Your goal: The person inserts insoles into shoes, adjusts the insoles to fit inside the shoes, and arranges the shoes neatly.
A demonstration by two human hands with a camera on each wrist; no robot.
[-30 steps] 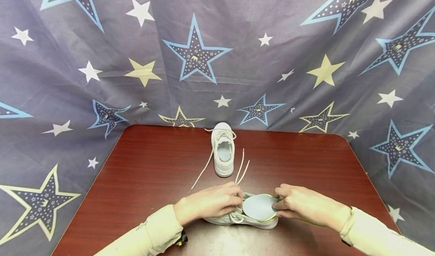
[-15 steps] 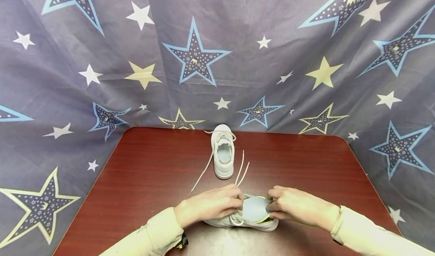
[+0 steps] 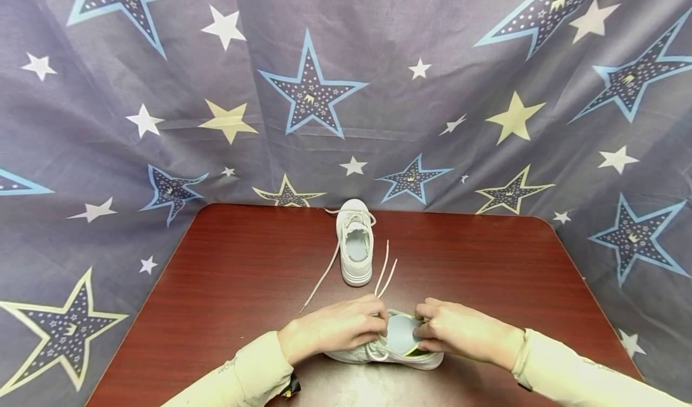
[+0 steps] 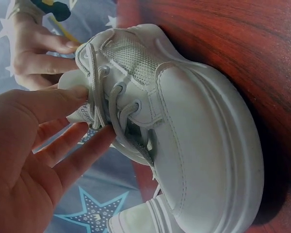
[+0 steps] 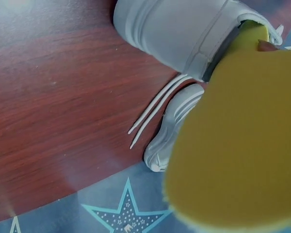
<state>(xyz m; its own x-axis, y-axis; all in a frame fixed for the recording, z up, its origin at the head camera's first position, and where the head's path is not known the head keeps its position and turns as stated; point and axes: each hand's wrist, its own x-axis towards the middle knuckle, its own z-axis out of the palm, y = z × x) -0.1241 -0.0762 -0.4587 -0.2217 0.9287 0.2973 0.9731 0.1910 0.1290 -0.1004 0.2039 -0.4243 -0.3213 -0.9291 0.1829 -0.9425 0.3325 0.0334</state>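
A white lace-up sneaker [image 3: 424, 361] lies sideways across the near part of the table, toe to the left. My left hand [image 3: 337, 326] holds it at the laces; in the left wrist view the thumb and fingers pinch the tongue [image 4: 70, 81]. From the heel side, my right hand [image 3: 467, 333] grips an insole [image 3: 401, 333], pale blue on top with a yellow underside. Its front part is inside the shoe, hidden. The insole's yellow underside [image 5: 237, 145] fills much of the right wrist view and hides most of the right hand there.
Behind the hands stands a second white sneaker [image 3: 357, 269], toe toward the back, a loose lace trailing left. Two lace ends [image 3: 386, 275] of the near shoe stretch toward it. A star-patterned cloth [image 3: 303, 155] hangs round the reddish-brown table [image 3: 243, 257].
My right hand has moved left with the insole, which has slid deeper into the near sneaker. The left hand has stayed at the laces.
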